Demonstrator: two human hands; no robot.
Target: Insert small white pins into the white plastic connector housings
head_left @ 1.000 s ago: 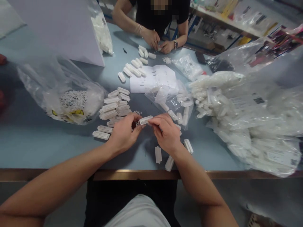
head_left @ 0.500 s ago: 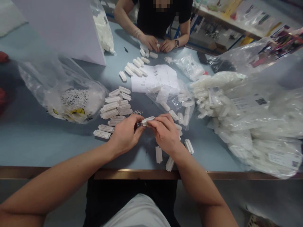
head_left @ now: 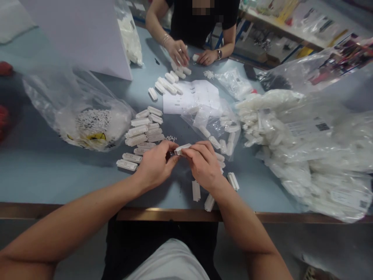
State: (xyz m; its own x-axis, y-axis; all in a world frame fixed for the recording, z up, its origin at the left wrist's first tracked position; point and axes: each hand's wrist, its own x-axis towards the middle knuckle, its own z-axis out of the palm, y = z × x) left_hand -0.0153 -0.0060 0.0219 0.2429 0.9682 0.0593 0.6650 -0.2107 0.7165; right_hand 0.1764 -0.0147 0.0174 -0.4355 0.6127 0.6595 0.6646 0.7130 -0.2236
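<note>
The person's left hand [head_left: 155, 164] and right hand [head_left: 204, 166] hold one small white plastic connector block [head_left: 183, 149] between them in a narrow pinch, above the pale blue table [head_left: 58, 182]. Compared with half a second ago, this block stays almost in the same place and at the same tilt. The bigger change is across the table: the co-worker's hand [head_left: 177, 51] has shifted to the side, over a loose group of white blocks [head_left: 181, 70], and one more block now shows beside it.
</note>
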